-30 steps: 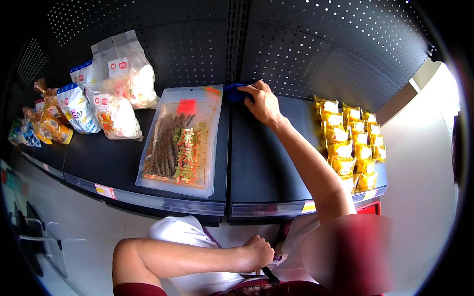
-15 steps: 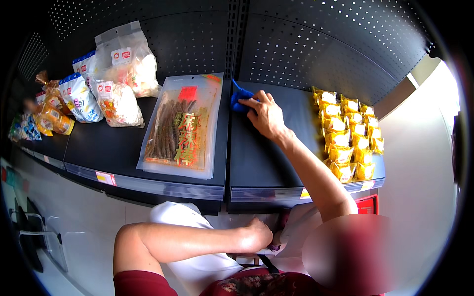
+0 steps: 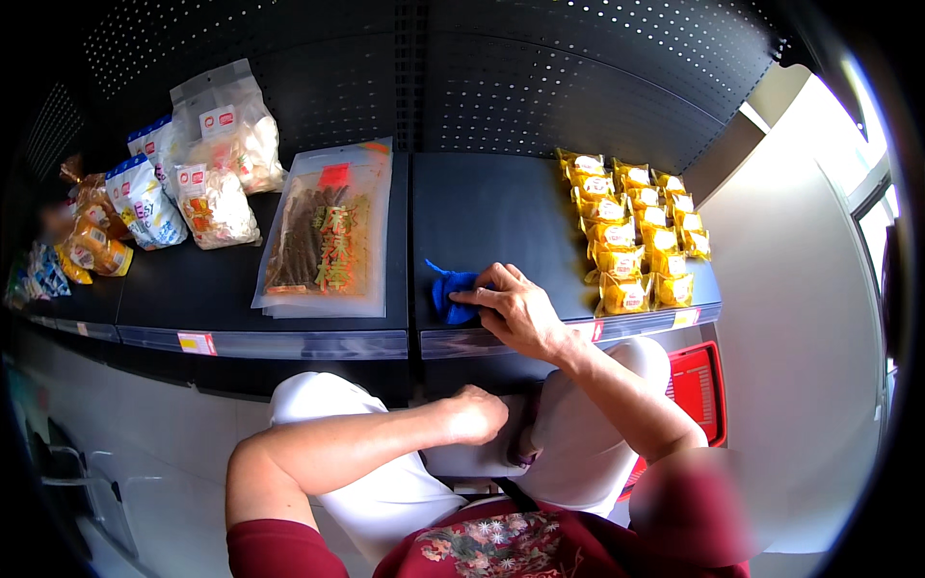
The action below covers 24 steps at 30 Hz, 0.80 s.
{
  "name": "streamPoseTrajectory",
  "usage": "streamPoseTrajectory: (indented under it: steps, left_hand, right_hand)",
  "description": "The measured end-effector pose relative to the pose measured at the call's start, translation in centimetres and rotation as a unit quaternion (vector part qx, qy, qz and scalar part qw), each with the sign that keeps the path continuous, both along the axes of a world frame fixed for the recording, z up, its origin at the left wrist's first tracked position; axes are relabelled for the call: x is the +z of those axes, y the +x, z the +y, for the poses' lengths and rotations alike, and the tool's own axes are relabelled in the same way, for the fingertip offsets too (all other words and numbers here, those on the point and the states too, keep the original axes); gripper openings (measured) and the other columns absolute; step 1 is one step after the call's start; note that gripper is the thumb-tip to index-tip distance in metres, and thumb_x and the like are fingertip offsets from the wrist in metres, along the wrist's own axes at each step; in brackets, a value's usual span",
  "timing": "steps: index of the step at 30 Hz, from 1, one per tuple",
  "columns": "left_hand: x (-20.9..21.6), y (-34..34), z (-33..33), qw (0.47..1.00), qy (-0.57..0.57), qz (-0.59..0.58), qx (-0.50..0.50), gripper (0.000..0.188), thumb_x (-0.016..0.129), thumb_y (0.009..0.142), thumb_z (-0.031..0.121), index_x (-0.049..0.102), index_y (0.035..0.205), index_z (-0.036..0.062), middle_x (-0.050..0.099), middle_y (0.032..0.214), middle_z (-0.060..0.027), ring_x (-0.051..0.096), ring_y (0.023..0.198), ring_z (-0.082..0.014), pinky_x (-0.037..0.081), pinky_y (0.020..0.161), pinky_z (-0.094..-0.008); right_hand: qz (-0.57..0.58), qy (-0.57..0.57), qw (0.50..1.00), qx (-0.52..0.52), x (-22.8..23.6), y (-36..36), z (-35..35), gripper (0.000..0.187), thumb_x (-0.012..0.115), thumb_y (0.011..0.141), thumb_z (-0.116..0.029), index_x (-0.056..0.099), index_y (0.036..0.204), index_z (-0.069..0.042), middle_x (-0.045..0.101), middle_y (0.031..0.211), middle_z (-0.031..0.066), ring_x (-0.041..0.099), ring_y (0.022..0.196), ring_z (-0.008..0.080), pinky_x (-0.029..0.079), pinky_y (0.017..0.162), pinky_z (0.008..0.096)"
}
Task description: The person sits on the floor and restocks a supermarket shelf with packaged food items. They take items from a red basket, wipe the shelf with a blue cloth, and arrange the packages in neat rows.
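Observation:
My right hand [image 3: 520, 310] presses a bunched blue cloth [image 3: 453, 296] onto the dark shelf [image 3: 491, 222], near its front left corner beside the seam. The fingers are bent over the cloth's right side, and a thin blue string trails from its upper left. Over my lap, below the shelf edge, my left hand [image 3: 477, 415] is closed in a loose fist, with no object showing in it. Rows of small yellow-wrapped snacks [image 3: 626, 241] stand to the right of the cloth. Left of the seam lies a large flat clear bag of dark sticks [image 3: 323, 241].
Several snack bags, among them a white and blue bag [image 3: 146, 202] and a clear bag of pale pieces [image 3: 214, 207], stand farther left. Perforated panels [image 3: 568, 87] rise behind the shelf. A red basket [image 3: 696, 390] sits on the floor at the right, below the price strip.
My right hand has drawn the blue cloth from the back of the shelf toward its front edge. The view has shifted slightly; my left hand stays closed over my lap.

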<state>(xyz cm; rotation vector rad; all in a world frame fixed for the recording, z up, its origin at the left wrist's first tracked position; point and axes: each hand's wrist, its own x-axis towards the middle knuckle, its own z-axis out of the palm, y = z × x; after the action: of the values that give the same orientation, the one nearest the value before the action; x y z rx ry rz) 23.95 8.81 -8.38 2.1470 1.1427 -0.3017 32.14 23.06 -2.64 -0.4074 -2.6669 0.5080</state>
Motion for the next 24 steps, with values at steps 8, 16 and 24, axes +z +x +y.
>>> streamPoseTrajectory:
  steps: [8,16,24]
  left_hand:
    - [2.5,-0.8,1.0,0.978,0.052,-0.138,0.148,0.032,0.059,0.095,0.028,0.066,0.108,-0.0008,0.071,0.102,-0.0217,0.068,0.101,-0.0406,0.052,0.091,-0.0511]
    - [5.7,-1.5,2.1,0.835,-0.124,-0.448,0.295,0.084,0.084,0.077,0.056,0.056,0.131,-0.0030,0.067,0.118,-0.0178,0.069,0.102,-0.0242,0.053,0.096,-0.0365]
    - [5.4,-0.8,1.9,0.733,-0.174,-0.556,0.350,0.052,0.075,0.093,0.038,0.063,0.128,0.0020,0.068,0.117,-0.0045,0.062,0.109,-0.0122,0.047,0.104,-0.0323]
  right_hand:
    - [0.137,-0.406,0.898,-0.105,1.9,4.7,0.7,0.028,0.056,0.091,-0.009,0.068,0.116,-0.001,0.065,0.097,0.0038,0.060,0.090,0.0134,0.048,0.086,0.0281]
    - [0.320,-0.693,0.607,-0.224,3.1,10.5,-4.4,0.045,0.064,0.084,-0.012,0.060,0.130,-0.009,0.064,0.112,0.0061,0.060,0.109,0.0180,0.051,0.095,0.0345]
    - [0.283,-0.679,0.655,-0.172,0.4,13.7,-6.3,0.052,0.072,0.090,-0.012,0.053,0.137,-0.007,0.064,0.124,0.0091,0.065,0.109,0.0219,0.054,0.098,0.0376]
